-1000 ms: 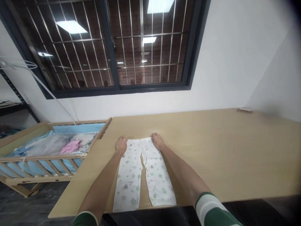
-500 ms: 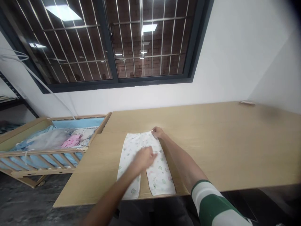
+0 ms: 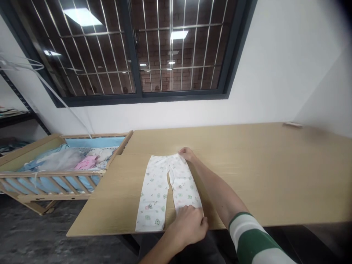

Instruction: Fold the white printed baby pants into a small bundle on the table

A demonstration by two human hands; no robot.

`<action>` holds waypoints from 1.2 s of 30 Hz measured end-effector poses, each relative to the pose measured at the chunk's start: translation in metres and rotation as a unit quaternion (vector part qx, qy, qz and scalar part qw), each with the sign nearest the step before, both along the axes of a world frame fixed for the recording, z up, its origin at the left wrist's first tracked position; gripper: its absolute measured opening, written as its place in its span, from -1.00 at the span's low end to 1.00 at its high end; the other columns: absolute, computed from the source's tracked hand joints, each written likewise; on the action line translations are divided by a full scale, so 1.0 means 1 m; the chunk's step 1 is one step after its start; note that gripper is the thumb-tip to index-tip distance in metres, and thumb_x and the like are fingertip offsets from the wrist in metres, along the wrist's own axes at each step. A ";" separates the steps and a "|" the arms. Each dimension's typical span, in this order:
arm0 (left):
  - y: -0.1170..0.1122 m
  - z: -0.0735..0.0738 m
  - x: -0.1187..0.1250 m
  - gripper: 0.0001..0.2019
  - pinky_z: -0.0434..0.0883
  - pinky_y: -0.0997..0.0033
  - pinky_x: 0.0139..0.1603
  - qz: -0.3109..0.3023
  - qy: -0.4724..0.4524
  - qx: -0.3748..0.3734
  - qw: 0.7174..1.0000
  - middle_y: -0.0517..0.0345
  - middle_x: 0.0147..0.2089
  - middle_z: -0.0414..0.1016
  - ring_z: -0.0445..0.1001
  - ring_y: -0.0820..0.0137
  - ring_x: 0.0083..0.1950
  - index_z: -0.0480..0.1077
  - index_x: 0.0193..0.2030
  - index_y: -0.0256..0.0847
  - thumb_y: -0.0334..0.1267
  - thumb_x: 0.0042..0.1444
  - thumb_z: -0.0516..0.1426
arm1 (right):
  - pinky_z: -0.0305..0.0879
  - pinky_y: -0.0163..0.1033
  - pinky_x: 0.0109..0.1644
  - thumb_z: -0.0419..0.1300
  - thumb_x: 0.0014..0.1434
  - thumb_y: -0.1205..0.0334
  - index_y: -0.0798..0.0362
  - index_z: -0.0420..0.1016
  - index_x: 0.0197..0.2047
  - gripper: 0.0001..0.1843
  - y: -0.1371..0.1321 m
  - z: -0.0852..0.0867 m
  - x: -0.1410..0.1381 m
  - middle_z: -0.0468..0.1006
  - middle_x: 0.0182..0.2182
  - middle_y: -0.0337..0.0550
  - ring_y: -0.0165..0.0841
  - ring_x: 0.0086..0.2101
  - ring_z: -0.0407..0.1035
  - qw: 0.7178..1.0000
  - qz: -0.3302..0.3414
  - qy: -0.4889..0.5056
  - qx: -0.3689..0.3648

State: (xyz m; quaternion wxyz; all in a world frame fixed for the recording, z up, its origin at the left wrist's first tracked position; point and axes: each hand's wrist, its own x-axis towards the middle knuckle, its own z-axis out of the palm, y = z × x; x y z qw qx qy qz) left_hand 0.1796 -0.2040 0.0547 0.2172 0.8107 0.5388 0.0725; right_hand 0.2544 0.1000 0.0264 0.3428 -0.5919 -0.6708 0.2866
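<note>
Baby trousers (image 3: 162,187) lie flat on the bench (image 3: 261,176), their long axis spanning the hands. The right hand (image 3: 186,154) sits on the far waistband corner, its grip not discernible. The left hand (image 3: 189,224) is closed on the near hem.

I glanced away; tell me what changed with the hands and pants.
The left hand left the waistband's left corner and came back across to the right leg's hem at the near edge. The right hand stays on the waistband; the baby pants stay flat on the table.
</note>
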 end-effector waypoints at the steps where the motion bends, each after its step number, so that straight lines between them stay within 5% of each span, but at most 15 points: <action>1: -0.003 0.002 -0.004 -0.63 0.35 0.26 -0.23 0.011 -0.032 0.002 0.999 -0.08 -0.26 0.61 0.57 0.18 -0.23 0.53 -0.26 -0.20 -0.12 0.30 -0.07 | 0.30 -0.37 -0.28 0.34 0.05 0.36 0.15 0.51 -0.31 -0.88 -0.001 0.005 -0.003 0.56 -0.46 -0.19 -0.41 -0.41 0.42 1.000 0.008 0.006 -0.003; 9: -0.044 0.007 -0.062 -0.62 0.18 0.40 -0.43 0.181 -0.252 0.003 0.951 0.22 -0.56 0.39 0.36 0.40 -0.49 0.25 -0.50 -0.11 -0.06 0.33 -0.06 | 0.28 -0.40 -0.33 0.32 0.10 0.25 0.08 0.42 -0.11 -0.71 -0.007 0.036 -0.070 0.52 -0.40 -0.28 -0.44 -0.42 0.40 0.998 0.041 0.049 0.012; 14: -0.068 -0.016 -0.115 -0.61 0.16 0.38 -0.37 0.275 -0.152 0.029 0.949 0.22 -0.56 0.38 0.40 0.36 -0.45 0.17 -0.53 -0.09 -0.06 0.33 -0.07 | 0.26 -0.38 -0.33 0.32 0.08 0.27 0.05 0.37 -0.10 -0.68 -0.011 0.024 -0.128 0.49 -0.42 -0.30 -0.43 -0.43 0.39 0.998 0.050 0.043 0.014; 19: -0.080 -0.034 -0.156 -0.67 0.10 0.34 -0.36 0.350 0.008 0.037 0.936 0.16 -0.47 0.52 0.53 0.26 -0.35 0.29 -0.48 -0.09 -0.16 0.33 -0.04 | 0.23 -0.36 -0.30 0.29 0.08 0.34 0.01 0.35 -0.14 -0.73 -0.019 0.005 -0.166 0.50 -0.35 -0.25 -0.38 -0.34 0.39 0.999 0.052 0.003 0.008; 25: -0.082 -0.038 -0.164 -0.72 0.26 0.29 -0.32 0.386 0.108 0.019 0.916 0.12 -0.33 0.61 0.60 0.14 -0.21 0.40 -0.38 -0.07 -0.14 0.33 -0.01 | 0.26 -0.28 -0.21 0.22 0.16 0.34 0.06 0.35 -0.09 -0.77 -0.035 0.005 -0.179 0.52 -0.21 -0.08 -0.28 -0.22 0.42 0.997 0.071 -0.032 0.011; 29: -0.086 -0.049 -0.154 -0.70 0.43 0.19 -0.05 0.359 0.117 0.185 0.907 0.02 -0.11 0.62 0.57 0.13 -0.02 0.47 -0.16 -0.07 -0.04 0.36 -0.03 | 0.30 -0.23 -0.07 0.17 0.27 0.24 0.04 0.36 0.00 -0.77 -0.065 0.012 -0.176 0.53 -0.06 -0.04 -0.25 -0.12 0.43 0.989 0.133 -0.043 0.039; 32: -0.090 -0.065 -0.136 -0.67 0.46 0.25 0.03 0.264 0.103 0.313 0.907 -0.01 0.14 0.55 0.52 0.17 0.12 0.43 0.11 -0.07 -0.03 0.34 0.01 | 0.27 -0.17 0.13 0.17 0.32 0.13 0.03 0.35 0.15 -0.63 -0.112 0.017 -0.163 0.47 0.12 -0.01 -0.23 0.06 0.39 0.949 0.291 -0.066 0.101; 36: -0.093 -0.099 -0.109 -0.48 0.47 0.15 0.08 0.193 0.151 0.429 0.869 -0.14 0.28 0.43 0.43 0.05 0.25 0.34 0.28 -0.20 -0.04 0.24 0.13 | 0.00 -0.03 0.40 0.07 0.37 -0.15 0.03 0.13 0.42 -0.31 -0.193 0.022 -0.132 0.12 0.42 0.07 -0.12 0.38 0.02 0.809 0.555 -0.113 0.159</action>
